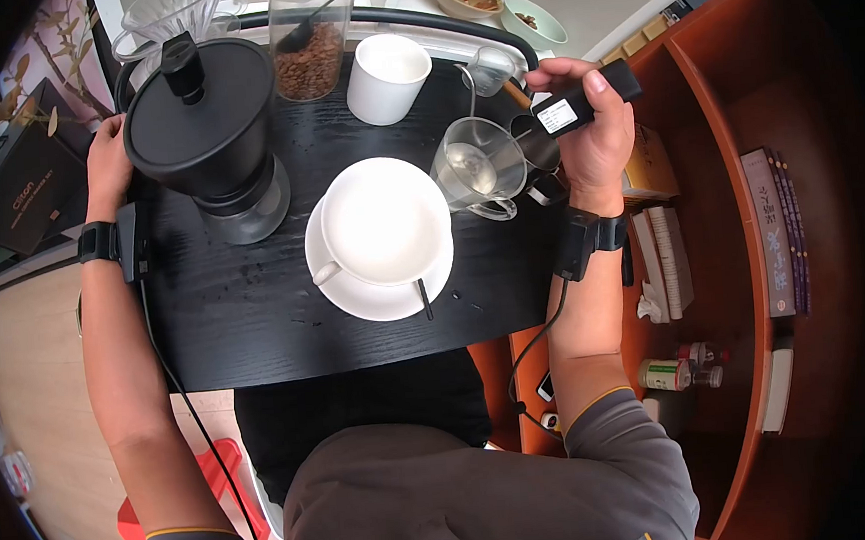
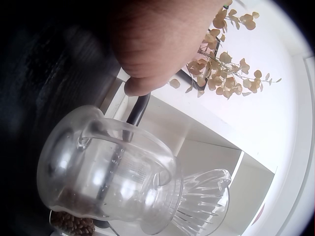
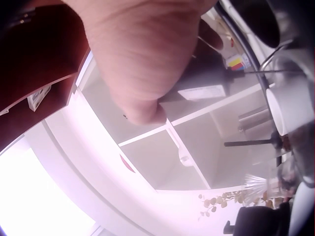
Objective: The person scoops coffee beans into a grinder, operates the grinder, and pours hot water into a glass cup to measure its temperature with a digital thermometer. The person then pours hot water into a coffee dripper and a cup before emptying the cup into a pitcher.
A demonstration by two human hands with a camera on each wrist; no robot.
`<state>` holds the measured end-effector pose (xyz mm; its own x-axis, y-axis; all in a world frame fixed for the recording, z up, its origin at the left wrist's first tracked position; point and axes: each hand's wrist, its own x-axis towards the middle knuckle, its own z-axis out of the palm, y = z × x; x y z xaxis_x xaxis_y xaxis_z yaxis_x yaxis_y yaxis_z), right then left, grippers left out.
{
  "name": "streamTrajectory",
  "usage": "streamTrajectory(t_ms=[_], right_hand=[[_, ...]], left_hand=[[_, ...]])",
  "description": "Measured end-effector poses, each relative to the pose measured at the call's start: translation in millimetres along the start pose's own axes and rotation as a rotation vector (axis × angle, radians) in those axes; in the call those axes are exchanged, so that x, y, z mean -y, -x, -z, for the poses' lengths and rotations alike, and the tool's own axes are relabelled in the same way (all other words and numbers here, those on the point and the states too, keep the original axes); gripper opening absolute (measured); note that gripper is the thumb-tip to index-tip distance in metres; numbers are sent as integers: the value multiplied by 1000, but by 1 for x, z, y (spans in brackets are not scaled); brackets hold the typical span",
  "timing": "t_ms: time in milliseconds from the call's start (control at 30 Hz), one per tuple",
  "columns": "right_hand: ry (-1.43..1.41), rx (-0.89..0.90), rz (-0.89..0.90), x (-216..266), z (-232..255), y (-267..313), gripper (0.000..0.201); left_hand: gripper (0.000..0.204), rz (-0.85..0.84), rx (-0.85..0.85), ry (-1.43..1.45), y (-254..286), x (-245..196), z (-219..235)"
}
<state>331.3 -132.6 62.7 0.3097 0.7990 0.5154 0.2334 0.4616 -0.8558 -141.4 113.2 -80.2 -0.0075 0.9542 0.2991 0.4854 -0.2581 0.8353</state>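
At the black table's right edge, my right hand [image 1: 595,148] grips a black object [image 1: 612,82] with a white label. In the right wrist view the same black object [image 3: 204,73] shows past my right hand [image 3: 142,64]. My left hand [image 1: 109,167] is at the table's left side, beside a black-topped grinder [image 1: 196,116]; its fingers are mostly hidden. The left wrist view shows my left hand [image 2: 152,44] at a black rail [image 2: 138,110], above a clear glass vessel [image 2: 108,172]. Nearest my right hand stand a glass mug [image 1: 461,173] and small dark cups.
A white cup [image 1: 384,223] on a saucer [image 1: 385,308], with a dark stick, occupies the table's middle. Behind are a white mug [image 1: 388,87] and a jar of brown beans [image 1: 310,68]. The black rail [image 1: 415,22] curves along the back. Brown shelves [image 1: 732,249] stand right.
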Motion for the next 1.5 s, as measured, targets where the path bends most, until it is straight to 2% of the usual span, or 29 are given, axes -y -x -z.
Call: streamTrajectory(t_ms=[67,133,267,367,467,567,667,733,833,933,1167,1233,1333,1433,1500], right_hand=[[52,1,-2,-1,1,0,50],[-50,25,-10,-5,4,-2,50],[22,3,-5,-1,1,0,50],[-103,36,-14,-4,5,-1,49],[10,-2,-19,0,0,0,51],[-121,35,-19,-3,4,-1,49],[12,-10,-12,0,1,0,49],[-127,27,-20,-7,7,-2,49],[-85,-29,-40,-2,3,-1,50],[-163,26,-21,-8,8,-3,50],[-109,5,-23,-7,8,-2,51],[-198,10,-18,-7,9,-3,51],[-85,2,-20,-6,7,-2,51],[-182,47,-8,-7,8,-3,51],[-97,25,-6,-4,6,-1,51]], left_hand=[[49,-12,-6,-8,-2,3,0],[49,33,9,67,-6,10,-1],[49,8,-12,7,0,0,-1],[48,38,1,79,1,-2,-2],[48,37,9,49,2,-3,-1],[49,31,10,99,-1,2,-1],[50,26,13,80,0,1,0],[50,2,-1,34,1,-3,-1],[50,3,1,45,1,-2,-1],[50,3,6,59,1,-1,-1],[49,-2,5,32,1,-2,0],[50,-5,-6,-3,1,-2,0],[51,-20,-4,13,0,1,0],[52,7,1,22,1,-3,0],[52,4,0,26,2,-5,-1]])
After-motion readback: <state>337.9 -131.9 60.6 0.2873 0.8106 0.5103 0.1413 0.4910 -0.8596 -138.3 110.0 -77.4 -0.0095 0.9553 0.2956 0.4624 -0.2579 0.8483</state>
